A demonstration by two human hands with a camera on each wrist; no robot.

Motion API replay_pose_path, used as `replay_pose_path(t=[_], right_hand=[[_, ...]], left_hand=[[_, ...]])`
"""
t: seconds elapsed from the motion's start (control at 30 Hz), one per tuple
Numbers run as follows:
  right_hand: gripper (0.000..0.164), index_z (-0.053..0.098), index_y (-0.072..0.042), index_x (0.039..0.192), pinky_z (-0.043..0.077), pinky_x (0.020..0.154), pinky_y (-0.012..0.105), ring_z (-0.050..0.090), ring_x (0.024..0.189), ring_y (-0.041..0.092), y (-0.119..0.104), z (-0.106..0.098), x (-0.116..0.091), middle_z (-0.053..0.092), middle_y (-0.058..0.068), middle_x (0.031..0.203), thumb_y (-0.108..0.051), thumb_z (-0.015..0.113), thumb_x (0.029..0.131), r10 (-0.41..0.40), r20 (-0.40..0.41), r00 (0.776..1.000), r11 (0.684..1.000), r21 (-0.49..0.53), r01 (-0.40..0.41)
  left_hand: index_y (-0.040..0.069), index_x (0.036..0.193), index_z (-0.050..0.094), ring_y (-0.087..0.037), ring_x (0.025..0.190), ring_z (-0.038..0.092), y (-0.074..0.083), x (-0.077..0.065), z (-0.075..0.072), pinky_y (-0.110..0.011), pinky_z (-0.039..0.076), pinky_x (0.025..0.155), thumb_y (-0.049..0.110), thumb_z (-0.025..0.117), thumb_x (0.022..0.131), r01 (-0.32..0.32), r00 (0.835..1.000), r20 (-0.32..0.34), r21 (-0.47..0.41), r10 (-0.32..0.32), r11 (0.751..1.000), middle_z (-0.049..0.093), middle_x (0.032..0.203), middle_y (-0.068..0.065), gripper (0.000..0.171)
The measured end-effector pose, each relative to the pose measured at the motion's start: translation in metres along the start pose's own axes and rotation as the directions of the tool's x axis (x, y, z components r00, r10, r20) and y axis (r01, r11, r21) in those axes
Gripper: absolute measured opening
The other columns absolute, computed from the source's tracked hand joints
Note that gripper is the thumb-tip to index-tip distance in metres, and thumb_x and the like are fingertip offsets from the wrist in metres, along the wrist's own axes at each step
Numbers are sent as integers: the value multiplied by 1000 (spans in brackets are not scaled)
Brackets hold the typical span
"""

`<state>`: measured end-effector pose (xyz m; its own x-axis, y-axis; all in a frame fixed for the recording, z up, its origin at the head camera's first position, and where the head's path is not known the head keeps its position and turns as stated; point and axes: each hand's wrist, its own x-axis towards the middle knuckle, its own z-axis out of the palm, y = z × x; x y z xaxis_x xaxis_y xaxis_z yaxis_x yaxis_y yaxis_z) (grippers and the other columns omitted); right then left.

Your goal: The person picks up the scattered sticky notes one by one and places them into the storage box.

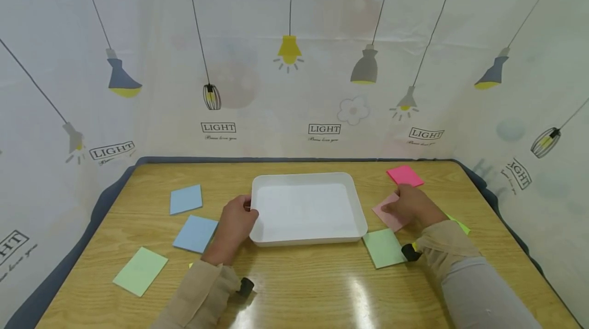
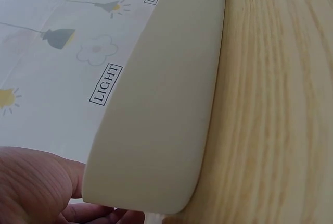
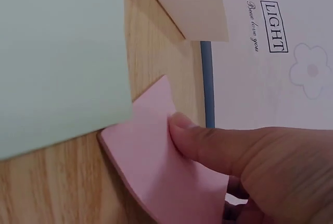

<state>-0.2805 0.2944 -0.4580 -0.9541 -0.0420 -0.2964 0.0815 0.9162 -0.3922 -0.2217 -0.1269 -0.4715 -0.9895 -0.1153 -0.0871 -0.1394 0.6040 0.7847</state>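
Observation:
A white shallow rectangular tray lies on the wooden table. At its left end my left hand grips the rim, thumb over the edge; in the left wrist view the tray's outer wall fills the middle. To the tray's right, my right hand pinches a light pink sticky note pad. The thumb lies on top of the pad in the right wrist view, with the other fingers partly hidden at its edge. Just nearer to me is a pale green pad, beside the tray's front right corner.
A bright pink pad lies behind the right hand, and a yellow-green one shows partly past the right wrist. On the left lie two blue pads and a light green pad. A yellow sliver peeks out by the left sleeve.

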Motion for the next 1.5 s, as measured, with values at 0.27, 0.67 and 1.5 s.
replay_pose_path(t=[0.27, 0.67, 1.5], right_hand=[[52, 49, 5, 118, 45, 88, 54, 49, 104, 37, -1, -6, 6, 51, 28, 121, -30, 65, 84, -51, -36, 998, 997, 58, 53], [37, 60, 2, 99, 46, 65, 35, 51, 79, 24, -4, -19, 7, 60, 17, 95, -34, 60, 88, -85, -24, 996, 995, 57, 86], [27, 62, 0, 109, 57, 74, 43, 64, 81, 25, -98, -61, -5, 63, 21, 102, -20, 56, 92, -194, -18, 981, 914, 359, 187]], left_hand=[[5, 127, 52, -23, 102, 55, -2, -2, -3, -43, 54, 81, 19, 53, 90, 13, 1000, -12, 0, -13, 1000, 60, 117, -12, 40], [5, 128, 52, -23, 103, 55, -6, -1, -5, -44, 53, 82, 20, 52, 90, 27, 1000, -14, 1, -27, 1000, 60, 118, -12, 41], [8, 128, 53, -22, 100, 55, 0, 2, -4, -43, 54, 79, 19, 52, 89, 13, 1000, -1, -24, -13, 1000, 61, 117, -10, 40]])
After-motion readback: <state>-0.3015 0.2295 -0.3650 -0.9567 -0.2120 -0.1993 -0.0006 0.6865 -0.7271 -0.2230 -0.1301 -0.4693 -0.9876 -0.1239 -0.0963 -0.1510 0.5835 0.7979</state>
